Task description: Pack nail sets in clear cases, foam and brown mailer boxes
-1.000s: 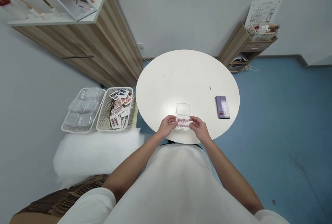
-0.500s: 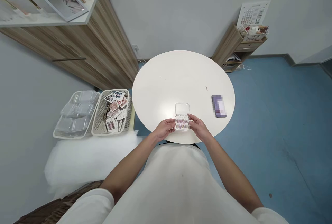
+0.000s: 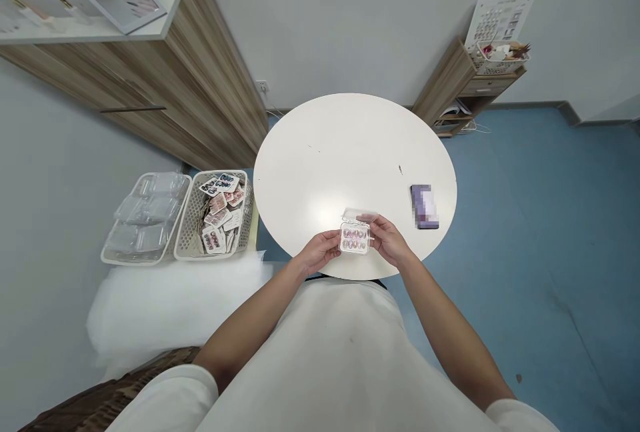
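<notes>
A small clear plastic case with two rows of pink, glittery press-on nails is held over the near edge of the round table. My left hand pinches the case by its left side. On the other side, my right hand has its fingers on the right edge of the transparent lid, which is hinged at the back and tilted partly over. The contact of the right fingertips with the case's body is hard to make out.
The white round table carries a purple, blurred-out phone-like object at right. To the left stand a basket of nail cards and a basket of clear plastic cases. Wooden cabinets rise behind.
The lid has swung from standing open to a lower tilt, with my right hand moved up onto it. The case has shifted slightly right.
</notes>
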Tool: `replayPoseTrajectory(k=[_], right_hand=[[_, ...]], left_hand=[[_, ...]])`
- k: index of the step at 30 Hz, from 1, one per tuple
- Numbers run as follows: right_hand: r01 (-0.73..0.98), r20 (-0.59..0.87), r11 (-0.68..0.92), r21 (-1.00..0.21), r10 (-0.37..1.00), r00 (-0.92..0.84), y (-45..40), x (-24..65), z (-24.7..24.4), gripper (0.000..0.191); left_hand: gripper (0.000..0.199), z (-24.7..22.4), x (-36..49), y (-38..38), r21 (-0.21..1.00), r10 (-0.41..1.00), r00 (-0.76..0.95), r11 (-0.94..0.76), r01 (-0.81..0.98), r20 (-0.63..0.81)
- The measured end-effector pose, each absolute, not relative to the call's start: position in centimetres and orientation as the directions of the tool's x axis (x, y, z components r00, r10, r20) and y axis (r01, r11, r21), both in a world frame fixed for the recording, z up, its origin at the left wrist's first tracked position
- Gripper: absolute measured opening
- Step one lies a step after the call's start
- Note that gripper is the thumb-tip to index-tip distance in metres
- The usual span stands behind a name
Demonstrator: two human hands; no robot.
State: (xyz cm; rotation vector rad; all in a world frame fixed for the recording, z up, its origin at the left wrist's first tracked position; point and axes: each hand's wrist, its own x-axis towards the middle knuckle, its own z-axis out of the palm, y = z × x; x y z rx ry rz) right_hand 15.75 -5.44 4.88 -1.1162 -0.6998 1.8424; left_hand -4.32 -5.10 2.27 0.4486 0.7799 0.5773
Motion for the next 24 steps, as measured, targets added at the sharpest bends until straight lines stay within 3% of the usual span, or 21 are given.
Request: replayPoseTrajectory(k=[7,13,24], right_hand=[[-0.424,-0.407,-0.451,-0.785,0.892,-0.195,-6.6,15.2,4.8,0.024],[-0.527,-0.448,-0.425,-0.736,0.889,-0.091,-8.6,14.4,4.8,0.044],[-0.410,-0.561,-0.506,-0.759,0.828,0.017,-9.5,14.1,2.5,0.058]], left_hand=[[0.032,2.2,-3.8,-5.0,0.489,0.640,0.563,0.767,-0.417,-0.523],[0.031,2.2,-3.5,-5.5,0.479,0.641,0.556,0.767,-0.427,-0.530],[0.035,1.4,-3.4,-5.9,0.509,0.671,0.509,0.741,-0.437,-0.539]])
